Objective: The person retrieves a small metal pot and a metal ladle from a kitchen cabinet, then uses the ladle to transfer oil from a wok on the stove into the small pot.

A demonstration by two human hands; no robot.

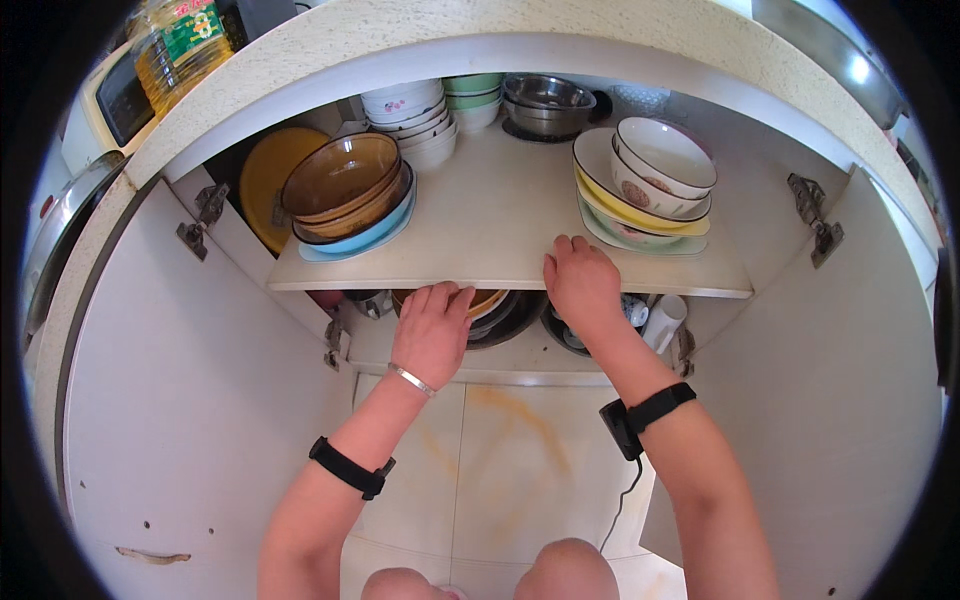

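My left hand rests at the front edge of the cabinet shelf, its fingers bent over the edge and partly hiding the dishes below. Over the same edge, farther right, lies my right hand, holding nothing that I can see. Brown glass bowls sit on blue dishes at the shelf's left. On the right, white patterned bowls are stacked in yellow-rimmed and pale green dishes. Further back stand white bowls, green-and-white bowls and steel bowls.
Open cabinet doors flank me, left and right. The lower shelf holds dark pans and a white mug. The stone countertop arches above, with an oil bottle at left. A yellow round item leans inside.
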